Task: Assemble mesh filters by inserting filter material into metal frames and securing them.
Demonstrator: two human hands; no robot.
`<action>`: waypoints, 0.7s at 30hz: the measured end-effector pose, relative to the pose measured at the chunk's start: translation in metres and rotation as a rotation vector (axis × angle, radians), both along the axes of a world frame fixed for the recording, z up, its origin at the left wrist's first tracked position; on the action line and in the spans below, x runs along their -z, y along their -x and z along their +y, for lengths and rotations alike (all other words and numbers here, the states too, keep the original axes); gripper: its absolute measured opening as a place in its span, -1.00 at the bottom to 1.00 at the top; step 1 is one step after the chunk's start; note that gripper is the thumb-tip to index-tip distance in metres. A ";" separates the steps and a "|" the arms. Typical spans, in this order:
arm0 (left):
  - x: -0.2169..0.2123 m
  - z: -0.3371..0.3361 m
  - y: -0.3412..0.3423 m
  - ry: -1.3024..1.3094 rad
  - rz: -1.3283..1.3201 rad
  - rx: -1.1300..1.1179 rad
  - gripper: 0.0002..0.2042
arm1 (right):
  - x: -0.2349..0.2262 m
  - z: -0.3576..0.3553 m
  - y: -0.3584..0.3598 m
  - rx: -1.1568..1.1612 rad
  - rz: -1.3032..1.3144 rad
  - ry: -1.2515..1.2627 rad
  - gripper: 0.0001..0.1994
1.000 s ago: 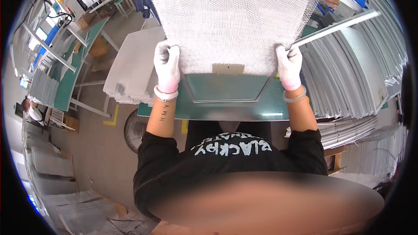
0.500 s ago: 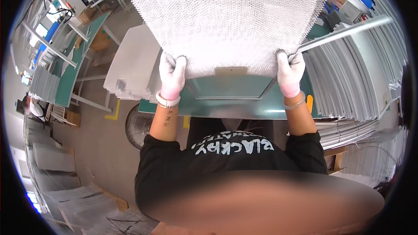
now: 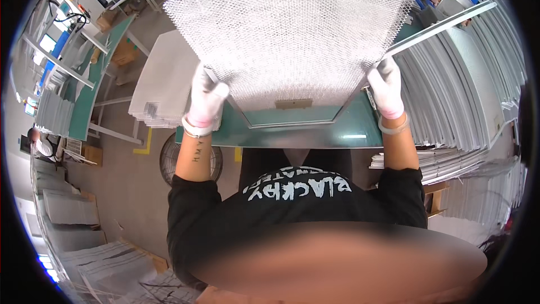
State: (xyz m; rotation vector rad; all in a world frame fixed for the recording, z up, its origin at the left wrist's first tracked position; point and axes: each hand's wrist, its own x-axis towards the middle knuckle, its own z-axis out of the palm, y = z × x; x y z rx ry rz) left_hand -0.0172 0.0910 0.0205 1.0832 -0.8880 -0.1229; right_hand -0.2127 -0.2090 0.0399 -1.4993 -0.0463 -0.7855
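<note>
A silvery expanded-metal mesh sheet (image 3: 292, 34) lies over a thin rectangular metal frame (image 3: 292, 124), and its far part bows upward. Through the frame's near end shows the green tabletop (image 3: 275, 137); a small tan plate (image 3: 293, 103) sits near the mesh's near edge. My left hand (image 3: 206, 98), in a white glove, grips the frame's left side bar, its thumb on the inner side. On the right side bar my gloved right hand (image 3: 386, 90) is closed, fingers curled beside the mesh's edge. Parts of both hands' fingers are hidden.
Left of the table stands a stack of pale flat panels (image 3: 163, 79). Many thin panels (image 3: 444, 90) stand on edge at the right, with a long metal bar (image 3: 444, 27) above them. A round floor fan (image 3: 190, 157) is below left. Another green workbench (image 3: 93, 87) stands further left.
The mesh sheet has come down and away from me onto the frame. My hands have moved apart, from the mesh's near corners to the frame's side bars.
</note>
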 end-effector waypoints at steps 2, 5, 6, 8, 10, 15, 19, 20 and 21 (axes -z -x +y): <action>-0.002 -0.008 -0.002 0.072 0.066 -0.048 -0.73 | 0.007 -0.004 -0.008 0.157 -0.088 0.171 -0.85; 0.005 -0.014 -0.003 0.143 -0.086 -0.199 -0.75 | 0.013 0.024 -0.020 0.513 -0.162 0.197 -0.90; 0.002 -0.016 0.002 0.169 -0.077 -0.228 -0.77 | 0.017 0.026 -0.026 0.513 -0.223 0.134 -0.90; 0.006 -0.014 0.003 0.183 -0.049 -0.270 -0.78 | 0.008 0.025 -0.024 0.430 -0.147 0.072 -0.92; 0.006 -0.010 0.000 0.031 -0.039 -0.325 -0.82 | 0.006 0.014 -0.023 0.269 -0.086 -0.022 -0.97; 0.007 -0.012 0.012 0.079 -0.076 -0.331 -0.84 | 0.020 0.024 -0.012 0.436 -0.047 0.094 -0.91; 0.031 0.001 0.013 0.043 -0.143 -0.351 -0.82 | 0.025 0.018 -0.018 0.313 -0.058 0.029 -0.91; 0.037 0.001 0.014 0.039 -0.139 -0.349 -0.82 | 0.040 0.008 -0.018 0.268 -0.025 0.020 -0.80; 0.043 0.001 0.017 -0.033 -0.128 -0.329 -0.82 | 0.055 0.006 -0.015 0.270 -0.020 0.018 -0.80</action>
